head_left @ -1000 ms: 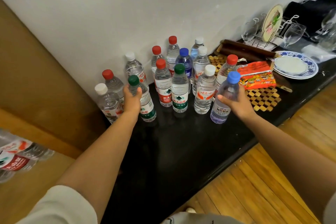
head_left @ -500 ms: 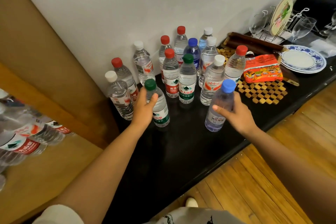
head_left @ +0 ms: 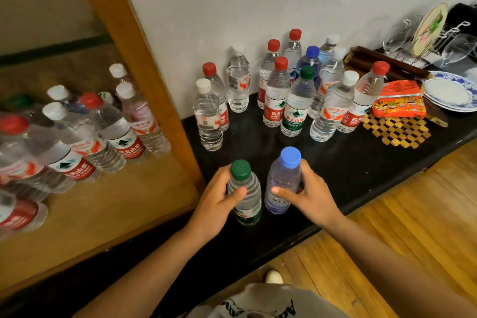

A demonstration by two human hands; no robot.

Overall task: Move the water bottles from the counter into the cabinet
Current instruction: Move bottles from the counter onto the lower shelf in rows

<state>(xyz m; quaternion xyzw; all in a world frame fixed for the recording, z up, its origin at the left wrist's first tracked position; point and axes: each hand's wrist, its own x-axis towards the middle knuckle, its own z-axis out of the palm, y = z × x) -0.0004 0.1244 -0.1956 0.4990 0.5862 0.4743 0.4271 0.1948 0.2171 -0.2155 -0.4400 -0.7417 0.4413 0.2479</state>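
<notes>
Both hands are gripping bottles at lower centre: left hand [head_left: 215, 201] clasping the green-capped clear plastic bottle [head_left: 245, 195], right hand [head_left: 308, 195] clasping the blue-capped bluish bottle [head_left: 282, 184], over the black table [head_left: 335, 162].

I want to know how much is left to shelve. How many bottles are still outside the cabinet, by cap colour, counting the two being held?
red-capped bottles: 5
white-capped bottles: 5
green-capped bottles: 2, one in the left hand
blue-capped bottles: 2, one in the right hand
Total: 14
</notes>
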